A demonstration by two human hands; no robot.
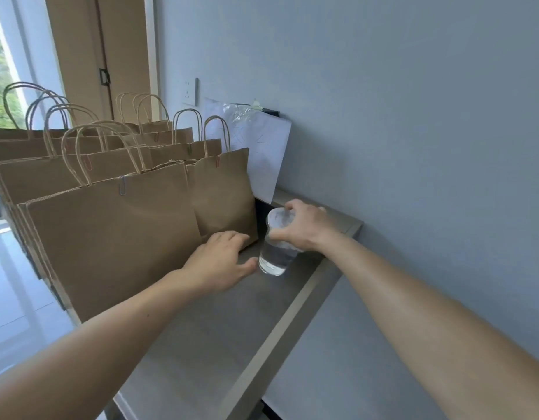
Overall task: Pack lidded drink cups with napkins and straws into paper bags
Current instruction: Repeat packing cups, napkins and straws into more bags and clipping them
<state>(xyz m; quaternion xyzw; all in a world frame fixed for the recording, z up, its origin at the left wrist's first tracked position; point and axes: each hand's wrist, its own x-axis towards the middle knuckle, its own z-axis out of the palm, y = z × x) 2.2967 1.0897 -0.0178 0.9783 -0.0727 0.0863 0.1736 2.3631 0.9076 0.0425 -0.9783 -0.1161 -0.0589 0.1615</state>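
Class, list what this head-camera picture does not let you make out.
1. Contents of the paper bags: head view, their closed paper walls hide them.
2. Far rim of the cup: head view, the right hand covers it.
3. Marks on the white sheet: head view, too faint to read.

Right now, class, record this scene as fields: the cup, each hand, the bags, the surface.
Lidded cup: clear, upright, clear liquid inside
Right hand: fingers grip the cup at its top
Left hand: open, palm down, at the bags' base
Paper bags: brown, upright in rows, tops paper-clipped
Table: grey, carries the bags
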